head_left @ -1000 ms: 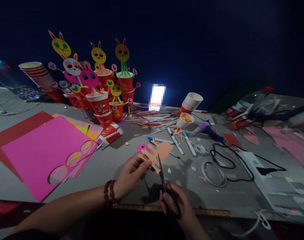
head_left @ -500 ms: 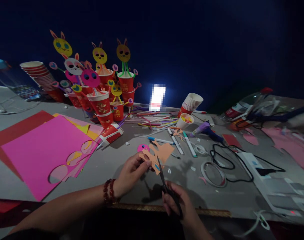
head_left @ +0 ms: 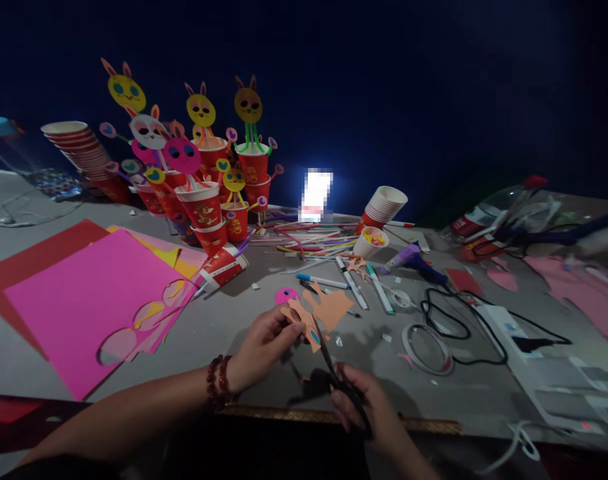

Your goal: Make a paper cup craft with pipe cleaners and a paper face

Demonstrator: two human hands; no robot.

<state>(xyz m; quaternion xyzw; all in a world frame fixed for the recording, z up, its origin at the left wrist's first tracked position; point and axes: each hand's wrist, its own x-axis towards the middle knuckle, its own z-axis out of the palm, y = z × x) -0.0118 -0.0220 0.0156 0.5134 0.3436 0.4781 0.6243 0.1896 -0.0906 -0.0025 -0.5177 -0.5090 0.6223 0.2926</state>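
Observation:
My left hand pinches a small orange paper piece that carries a blue mark. Black scissors are gripped in my right hand, their blades touching the right side of that piece. Just beyond, a larger orange paper scrap with cut-out edges lies on the table. Beside it, left of the scrap and behind my left fingertips, rests a pink paper disc with dark eye marks.
Pink paper sheets lie at left. Decorated red cups with paper rabbit faces stand behind them. Markers, a candy-coloured-filled cup, a tape roll, a black cord and a white power strip sit to the right.
The scissors and my right hand have shifted slightly right and down. The blades now lie closer along the orange piece. My left hand keeps its hold, nearly still.

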